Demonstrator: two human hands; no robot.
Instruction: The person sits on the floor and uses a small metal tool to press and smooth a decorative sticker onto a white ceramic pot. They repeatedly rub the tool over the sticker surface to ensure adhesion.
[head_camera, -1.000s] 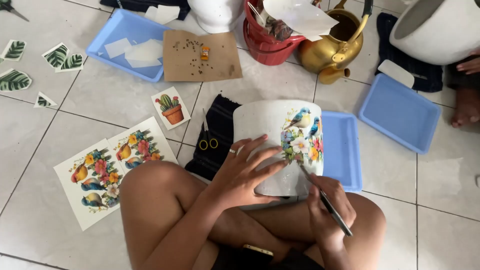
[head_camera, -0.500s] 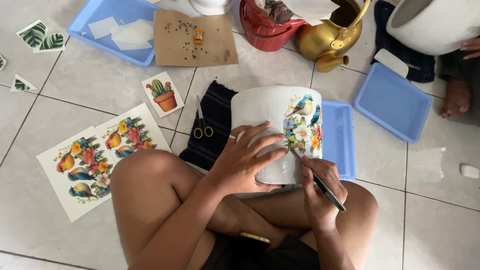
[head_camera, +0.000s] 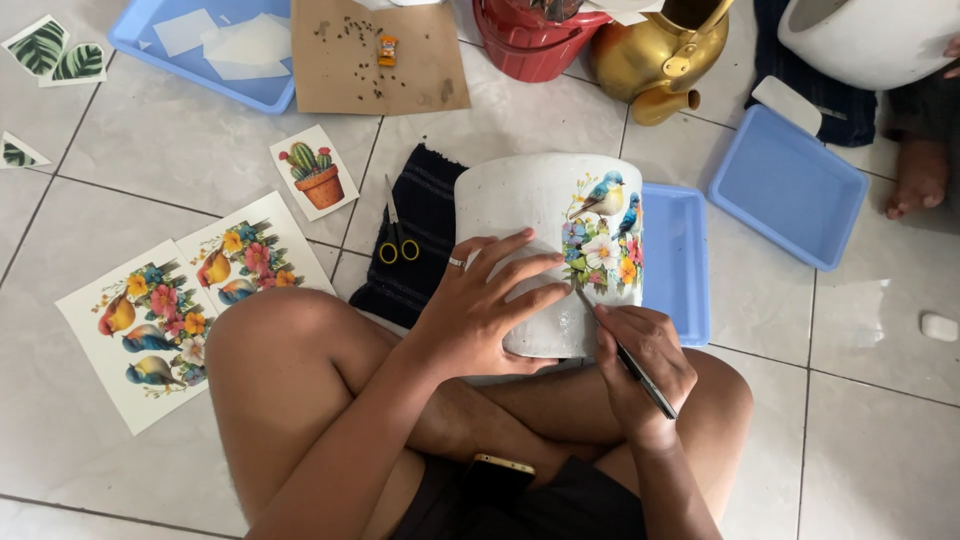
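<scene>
bird-and-flower paper cutout (head_camera: 603, 240) already sits on the white cylindrical pot (head_camera: 535, 215) in the lap, left hand (head_camera: 480, 310) spread steadying it, right hand (head_camera: 640, 365) fingers pinching a thin brush (head_camera: 628, 355) at its lower edge, smoothing seemingly unfinished.

On the tiled floor (head_camera: 500, 130) lie two flower-and-bird picture sheets (head_camera: 185, 305), a cactus picture (head_camera: 314, 172) and yellow-handled scissors (head_camera: 397, 232) on a dark cloth (head_camera: 420, 200). Farther off are blue trays (head_camera: 790, 185), a brown cardboard sheet (head_camera: 380, 60), a red bucket (head_camera: 530, 45) and a golden watering can (head_camera: 660, 60).
</scene>
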